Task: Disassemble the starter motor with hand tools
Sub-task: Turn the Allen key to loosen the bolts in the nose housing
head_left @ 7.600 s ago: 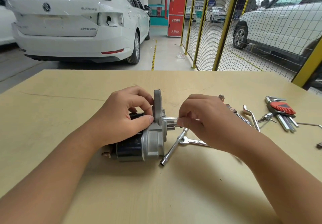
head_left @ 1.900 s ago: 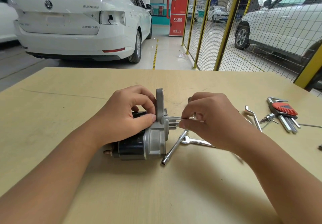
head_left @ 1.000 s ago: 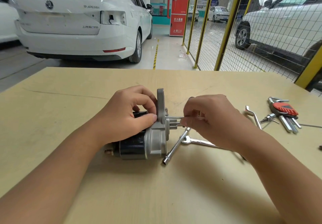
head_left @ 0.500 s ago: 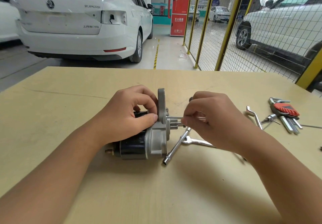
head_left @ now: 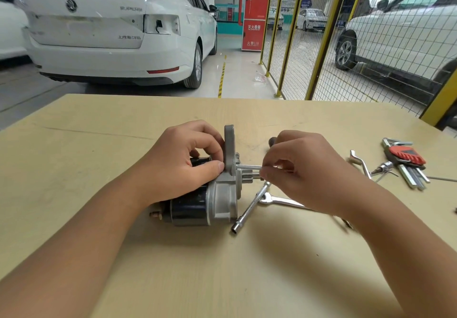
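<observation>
A starter motor [head_left: 205, 194] lies on its side near the middle of a pale wooden table [head_left: 74, 169]. The left hand [head_left: 180, 164] curls over the motor's dark body, thumb against the upright grey flange. The right hand [head_left: 304, 169] pinches a thin metal rod [head_left: 248, 167] that sticks out sideways from the flange. A socket wrench [head_left: 249, 207] and spanner [head_left: 279, 200] lie just beside the motor. Hex keys [head_left: 408, 161] sit near the right edge. Bare tabletop spreads left and toward the viewer.

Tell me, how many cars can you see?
5. A white sedan is straight ahead, a sliver of another at far left, a big white one behind the fence at right, two small ones far back. More may be hidden.
</observation>
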`<state>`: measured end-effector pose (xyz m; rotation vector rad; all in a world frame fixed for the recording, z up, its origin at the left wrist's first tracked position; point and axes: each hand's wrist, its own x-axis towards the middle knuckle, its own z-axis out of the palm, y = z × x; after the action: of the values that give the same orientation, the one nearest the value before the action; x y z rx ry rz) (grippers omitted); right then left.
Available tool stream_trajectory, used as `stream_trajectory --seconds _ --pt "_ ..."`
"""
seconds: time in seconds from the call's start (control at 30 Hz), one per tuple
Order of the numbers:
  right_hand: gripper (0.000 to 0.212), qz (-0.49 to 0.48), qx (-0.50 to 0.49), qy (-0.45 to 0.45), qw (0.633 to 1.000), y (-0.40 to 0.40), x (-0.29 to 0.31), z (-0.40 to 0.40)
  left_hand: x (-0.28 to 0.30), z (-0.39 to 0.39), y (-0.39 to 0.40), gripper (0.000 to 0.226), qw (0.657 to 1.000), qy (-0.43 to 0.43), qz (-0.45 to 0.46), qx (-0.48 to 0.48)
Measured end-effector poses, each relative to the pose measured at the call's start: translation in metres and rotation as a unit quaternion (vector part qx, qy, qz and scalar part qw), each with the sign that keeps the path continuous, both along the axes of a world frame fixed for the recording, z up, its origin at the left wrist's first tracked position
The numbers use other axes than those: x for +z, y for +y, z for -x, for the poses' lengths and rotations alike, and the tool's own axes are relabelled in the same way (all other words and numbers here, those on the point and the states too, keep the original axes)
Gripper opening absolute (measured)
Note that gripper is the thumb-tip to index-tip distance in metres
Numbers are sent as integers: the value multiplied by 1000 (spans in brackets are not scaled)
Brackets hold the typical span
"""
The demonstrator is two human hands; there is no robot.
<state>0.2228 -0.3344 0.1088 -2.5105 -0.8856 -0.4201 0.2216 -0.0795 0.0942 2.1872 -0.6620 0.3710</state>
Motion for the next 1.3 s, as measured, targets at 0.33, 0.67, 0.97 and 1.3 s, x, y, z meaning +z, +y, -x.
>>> stream_trajectory --seconds 0.33,0.67,0.97,1.3 --pt "7 6 -4 -4 1000 0 4 2 -1 -1 0 4 1000 -3 4 -3" --pt "12 -10 3 9 1000 1 0 -1 0 -1 1 4 1000 -3 0 -4" --pt "15 -3 -7 23 1000 3 0 0 -1 -2 1 4 1000 -8 -3 -6" --pt "7 -13 5 -11 1000 2 -1 -1 -1 -1 1 5 1000 -10 -4 -5"
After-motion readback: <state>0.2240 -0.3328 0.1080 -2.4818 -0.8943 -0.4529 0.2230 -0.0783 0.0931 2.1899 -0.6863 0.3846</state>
